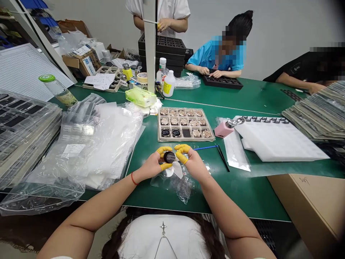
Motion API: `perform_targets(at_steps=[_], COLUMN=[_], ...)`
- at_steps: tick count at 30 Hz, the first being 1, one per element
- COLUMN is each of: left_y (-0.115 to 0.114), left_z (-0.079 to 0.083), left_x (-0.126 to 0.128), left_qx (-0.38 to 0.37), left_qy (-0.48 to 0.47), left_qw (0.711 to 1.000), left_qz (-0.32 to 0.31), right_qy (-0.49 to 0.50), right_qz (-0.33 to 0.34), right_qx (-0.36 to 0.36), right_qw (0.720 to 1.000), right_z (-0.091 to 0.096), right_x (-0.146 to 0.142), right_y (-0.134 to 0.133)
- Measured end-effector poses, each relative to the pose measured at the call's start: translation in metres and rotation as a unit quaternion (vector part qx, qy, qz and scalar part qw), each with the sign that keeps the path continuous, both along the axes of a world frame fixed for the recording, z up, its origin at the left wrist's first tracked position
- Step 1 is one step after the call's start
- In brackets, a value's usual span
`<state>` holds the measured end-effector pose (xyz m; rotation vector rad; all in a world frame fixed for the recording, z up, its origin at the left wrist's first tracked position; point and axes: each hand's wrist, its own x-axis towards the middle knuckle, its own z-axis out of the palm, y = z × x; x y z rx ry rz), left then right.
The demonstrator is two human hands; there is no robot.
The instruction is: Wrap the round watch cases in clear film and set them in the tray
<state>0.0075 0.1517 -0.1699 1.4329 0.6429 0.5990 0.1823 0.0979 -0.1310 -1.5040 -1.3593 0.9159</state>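
My left hand [154, 163] and my right hand [192, 161] meet over the green table, both wearing yellow finger cots. Together they pinch a small round black part [169, 157] between thumbs and forefingers. Under them lie small clear plastic bags [181, 183] and a white pad. Just beyond stands a beige tray [185, 138] with rows of round coppery parts and a few black ones. A blue stick and black tweezers [222, 157] lie to the right of my right hand.
A heap of plastic bags [88, 144] and stacked clear trays [21, 133] fill the left. A pink dispenser bottle [225, 128], white foam sheets [277, 142], stacked trays and a cardboard box [315, 205] sit right. Three other people work at the far side.
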Motion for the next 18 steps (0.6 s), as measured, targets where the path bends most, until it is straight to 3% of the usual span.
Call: perform_targets(at_steps=[5,18], left_y=[-0.0021,-0.0020], left_z=[0.0020,-0.0037], left_x=[0.0002,-0.0013], left_qx=[-0.028,-0.032], left_qy=[-0.018,-0.042], left_qw=[0.999,0.998], left_qz=[-0.038,-0.040], right_qy=[0.028,-0.011], right_qz=[0.023,0.023], right_qx=[-0.017,-0.022], right_qw=[0.999,0.999], right_z=[-0.0063,-0.0024], right_x=[-0.0070,-0.0072], right_y=[0.0034,0.0018])
